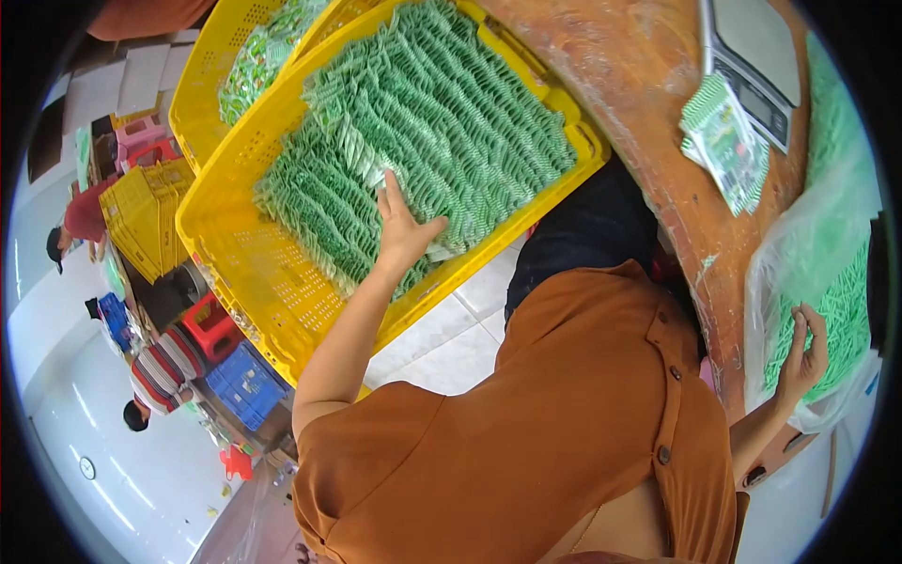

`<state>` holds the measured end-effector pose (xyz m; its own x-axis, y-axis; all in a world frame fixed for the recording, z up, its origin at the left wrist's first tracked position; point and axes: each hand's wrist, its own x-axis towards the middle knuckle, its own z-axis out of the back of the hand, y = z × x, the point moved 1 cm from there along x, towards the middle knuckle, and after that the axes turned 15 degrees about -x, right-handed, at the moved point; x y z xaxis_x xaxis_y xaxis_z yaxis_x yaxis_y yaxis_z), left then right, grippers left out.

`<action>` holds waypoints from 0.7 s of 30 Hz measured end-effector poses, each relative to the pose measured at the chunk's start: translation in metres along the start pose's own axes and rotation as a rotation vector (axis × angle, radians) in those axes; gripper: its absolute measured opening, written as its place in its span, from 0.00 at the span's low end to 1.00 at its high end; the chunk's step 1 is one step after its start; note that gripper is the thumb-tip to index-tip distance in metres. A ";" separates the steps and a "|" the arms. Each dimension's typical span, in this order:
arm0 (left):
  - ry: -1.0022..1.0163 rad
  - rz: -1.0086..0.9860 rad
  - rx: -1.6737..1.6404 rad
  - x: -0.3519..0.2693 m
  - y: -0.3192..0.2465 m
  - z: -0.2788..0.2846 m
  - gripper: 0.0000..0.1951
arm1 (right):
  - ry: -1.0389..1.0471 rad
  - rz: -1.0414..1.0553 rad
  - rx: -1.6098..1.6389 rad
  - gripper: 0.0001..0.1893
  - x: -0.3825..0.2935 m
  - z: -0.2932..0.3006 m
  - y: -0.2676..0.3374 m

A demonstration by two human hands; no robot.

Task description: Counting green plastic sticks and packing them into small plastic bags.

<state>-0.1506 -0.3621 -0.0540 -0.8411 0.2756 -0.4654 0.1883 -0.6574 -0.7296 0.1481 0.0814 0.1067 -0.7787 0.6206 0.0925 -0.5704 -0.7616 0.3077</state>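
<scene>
My left hand (405, 229) rests on the packed rows in a yellow plastic crate (236, 176), thumb and fingers spread apart. Its fingertips touch a row of small flat packets (458, 127) with green-and-white striped, zigzag edges, standing on edge in tight rows. A lower layer of similar packets (317, 197) lies on the hand's far side. Over on the right, my right hand (803, 359) is beside a clear plastic bag (764, 275) filled with thin green strips (838, 324). Its fingers are curled with the tips close together; whether anything small is between them is unclear.
A digital scale (754, 92) stands on the worn wooden table (620, 77), with several striped packets (726, 141) against it. Another yellow crate (194, 106) holds loose packets. Two people work at the left, near yellow crates (151, 218), a blue crate (246, 384) and a red stool (211, 328).
</scene>
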 end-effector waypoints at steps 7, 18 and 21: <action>-0.038 -0.002 -0.091 -0.007 -0.008 -0.005 0.63 | 0.083 0.074 -0.057 0.05 0.024 -0.015 0.036; -0.356 -0.061 -0.146 0.007 0.005 0.021 0.41 | 0.056 0.114 -0.122 0.04 0.030 -0.014 0.045; -0.293 -0.077 -0.216 0.026 0.024 0.027 0.38 | 0.074 0.145 -0.111 0.04 0.031 -0.015 0.051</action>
<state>-0.1813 -0.3893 -0.0699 -0.9606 0.0852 -0.2645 0.1952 -0.4704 -0.8606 0.0912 0.0592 0.1108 -0.8698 0.4902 0.0568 -0.4726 -0.8606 0.1897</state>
